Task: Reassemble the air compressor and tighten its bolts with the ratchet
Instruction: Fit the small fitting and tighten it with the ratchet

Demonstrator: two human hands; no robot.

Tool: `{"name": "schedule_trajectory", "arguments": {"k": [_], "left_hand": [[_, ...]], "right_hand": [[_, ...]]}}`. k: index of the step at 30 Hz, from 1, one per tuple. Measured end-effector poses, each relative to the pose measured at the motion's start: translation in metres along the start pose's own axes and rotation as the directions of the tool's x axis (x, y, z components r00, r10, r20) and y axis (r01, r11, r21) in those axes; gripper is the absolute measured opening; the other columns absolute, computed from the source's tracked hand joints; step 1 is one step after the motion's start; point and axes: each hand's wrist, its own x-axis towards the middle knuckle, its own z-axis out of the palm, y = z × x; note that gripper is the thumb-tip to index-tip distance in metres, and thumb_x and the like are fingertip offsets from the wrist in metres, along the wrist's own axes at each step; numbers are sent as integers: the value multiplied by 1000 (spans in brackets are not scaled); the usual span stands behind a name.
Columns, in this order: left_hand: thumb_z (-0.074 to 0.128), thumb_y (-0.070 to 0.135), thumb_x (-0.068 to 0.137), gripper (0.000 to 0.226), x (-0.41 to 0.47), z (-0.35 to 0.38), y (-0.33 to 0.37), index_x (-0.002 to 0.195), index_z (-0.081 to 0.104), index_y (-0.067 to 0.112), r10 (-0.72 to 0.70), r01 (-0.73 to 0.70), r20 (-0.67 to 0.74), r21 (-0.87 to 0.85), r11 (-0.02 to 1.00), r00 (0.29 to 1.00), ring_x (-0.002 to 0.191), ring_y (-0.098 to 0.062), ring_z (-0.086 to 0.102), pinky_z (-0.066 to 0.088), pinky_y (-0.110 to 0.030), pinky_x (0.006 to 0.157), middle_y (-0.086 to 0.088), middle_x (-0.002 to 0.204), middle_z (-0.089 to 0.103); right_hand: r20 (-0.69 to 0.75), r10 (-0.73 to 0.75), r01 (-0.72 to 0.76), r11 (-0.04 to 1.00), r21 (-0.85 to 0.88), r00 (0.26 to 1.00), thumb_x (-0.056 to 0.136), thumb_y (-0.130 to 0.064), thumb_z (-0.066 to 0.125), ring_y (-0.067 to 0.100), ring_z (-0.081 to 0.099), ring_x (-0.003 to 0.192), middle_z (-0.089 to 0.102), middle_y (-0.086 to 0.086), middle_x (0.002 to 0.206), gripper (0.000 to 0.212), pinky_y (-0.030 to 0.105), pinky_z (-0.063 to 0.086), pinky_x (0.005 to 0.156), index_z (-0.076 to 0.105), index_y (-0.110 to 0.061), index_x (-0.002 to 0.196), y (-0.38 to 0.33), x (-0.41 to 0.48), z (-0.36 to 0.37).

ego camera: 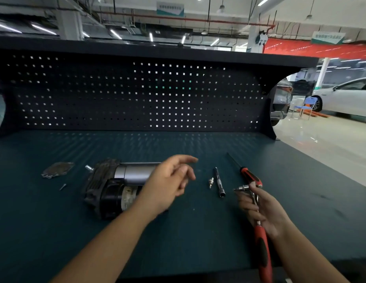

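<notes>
Cannot see the right end of the air compressor (108, 186), covered by the left hand (169, 180) and its forearm. Cannot read the pale label (128, 196) on its near side: too blurred. Cannot follow the ratchet (262, 242) whole: shaft wrapped inside the right hand (263, 211), grip end cut off at the near edge, like both forearms. Cannot see the butt of the screwdriver (250, 177), tucked behind the ratchet head and fingertips. Cannot make out the small fitting (211, 182) just left of the socket extension (218, 183), nor the tiny screw (63, 186) by the smeared metal plate (57, 170). Cannot read the hanging signs (170, 8).
</notes>
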Motion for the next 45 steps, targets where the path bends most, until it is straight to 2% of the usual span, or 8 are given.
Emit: {"name": "schedule_trajectory", "arguments": {"k": [7,13,17,22,28,33,40,45], "left_hand": [[51,12,96,16,3,-80,-2,95,66,18,-145,153,-225,21,988,964,88,-6,67,46,-26,76,7,93,75],[67,8,84,20,7,-86,-19,76,77,24,-242,246,-227,-10,969,943,73,-7,65,48,-17,68,6,78,74],[70,8,82,22,6,-86,-23,74,74,28,-145,208,-267,226,952,953,60,6,64,43,-5,53,12,71,72],[71,9,82,29,0,-92,-23,69,72,35,-90,158,-220,314,936,971,58,0,63,48,-9,56,8,70,72],[72,9,80,32,-2,-95,-29,70,75,40,-86,126,-141,307,943,986,63,-6,67,55,-18,65,5,74,73],[72,7,80,36,1,-98,-32,67,74,40,-66,97,-111,306,947,992,66,-11,69,58,-29,71,5,75,74],[70,10,82,32,3,-103,-32,79,72,42,-10,7,6,383,924,1000,65,-4,68,53,-14,65,19,82,71],[69,4,82,28,-1,-103,-41,85,74,31,35,-39,19,311,950,999,71,-9,67,55,-21,68,6,84,67]], "right_hand": [[-8,-362,328,854,-404,932,89,-22,50,2,28,38,34,-6,55,9,11,17,26,55,-14,87,5,8,38],[139,-644,617,615,-492,753,99,-11,45,5,28,40,33,-8,53,28,12,21,34,59,-24,80,17,14,84],[163,-703,636,489,-597,693,97,-9,50,6,30,42,34,-10,52,14,15,25,36,57,-15,108,31,18,87],[193,-779,577,249,-778,597,92,-7,58,7,42,44,44,-7,51,23,19,39,43,68,-28,92,57,10,70],[87,-774,480,297,-825,628,96,-5,48,20,49,47,48,3,49,32,37,45,56,67,-29,86,85,9,43],[84,-756,467,309,-828,649,97,-5,45,20,44,43,44,3,49,33,31,40,47,67,-27,88,85,9,42],[82,-623,349,321,-880,778,89,-4,60,21,48,47,48,4,54,34,29,45,43,66,-37,96,87,5,45],[58,-548,221,237,-946,834,86,-6,63,16,44,38,49,-2,51,38,25,41,38,65,-39,104,92,4,46]]}}
